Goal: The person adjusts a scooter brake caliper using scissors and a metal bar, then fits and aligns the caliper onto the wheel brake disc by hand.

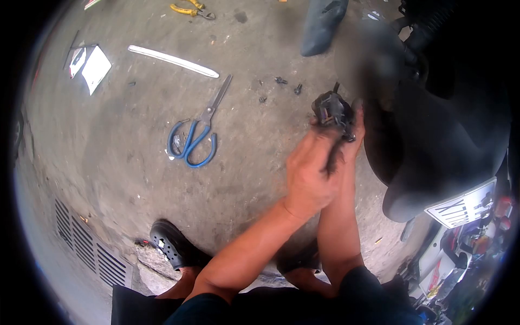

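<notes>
A dark, greasy metal part (333, 111), shaped like a brake caliper, is held up in front of me. My right hand (356, 127) supports it from the right side, its fingers partly hidden behind the part. My left hand (311, 170) is closed close below it, with a dark streak, blurred by motion, running along its fingers. Whether that streak is a tool or a piece of the part I cannot make out. Several small bolts (280, 80) lie on the floor just beyond the part.
Blue-handled scissors (200, 135) and a white strip (173, 61) lie on the concrete floor. Yellow-handled pliers (189, 10) are farther off. A motorbike's black rear fender (428, 135) with a number plate (463, 205) crowds the right. A floor grate (86, 244) is at lower left.
</notes>
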Demonstrator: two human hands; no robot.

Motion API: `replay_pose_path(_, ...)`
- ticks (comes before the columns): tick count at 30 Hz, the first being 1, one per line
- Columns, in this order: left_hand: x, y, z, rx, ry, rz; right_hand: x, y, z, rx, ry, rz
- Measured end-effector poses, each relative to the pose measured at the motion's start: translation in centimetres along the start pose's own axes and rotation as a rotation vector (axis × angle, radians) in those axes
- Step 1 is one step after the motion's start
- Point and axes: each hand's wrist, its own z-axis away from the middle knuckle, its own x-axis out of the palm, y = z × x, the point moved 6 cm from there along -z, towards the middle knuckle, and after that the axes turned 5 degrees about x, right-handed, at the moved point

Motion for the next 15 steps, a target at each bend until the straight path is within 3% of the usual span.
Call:
replay_pose_path(3,1.3,2.3,1.4,0.018,-0.069,0.081,0.0,0.7,-0.6,-0.033,-0.042,-0.325)
replay_pose_path(4,1.1,2.5,2.0,0.084,-0.096,0.062,0.6,0.5,-1.0,0.008,-0.092,-0.341)
replay_pose_path(15,-2.0,-0.7,0.8,-0.045,-0.036,-0.056,2.6,0.7,-1.2,0.064,-0.173,-0.485)
